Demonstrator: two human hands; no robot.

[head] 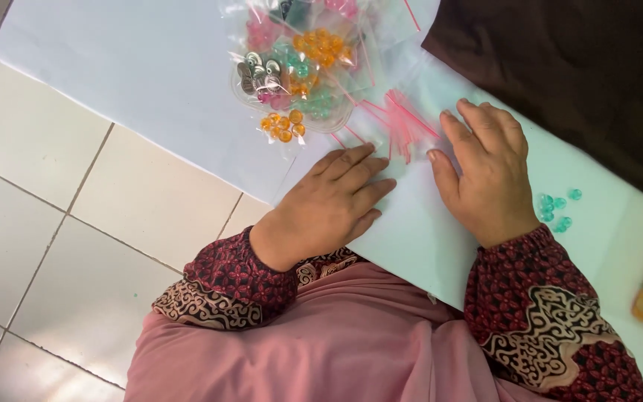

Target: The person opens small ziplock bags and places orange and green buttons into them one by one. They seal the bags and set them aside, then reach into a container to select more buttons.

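My left hand [336,197] flat, fingers together, holding nothing. My right hand [485,171] flat, fingers spread, pressing clear bags [403,123] onto surface [150,67]. Bead tray [292,82] at 11 o'clock; teal beads [556,208] at 3 o'clock of right hand.

Both hands, left hand [334,199] and right hand [487,173], lay flat on clear zip bags [403,123] near the bench [135,67] front edge, teal beads [557,209] beside the right.
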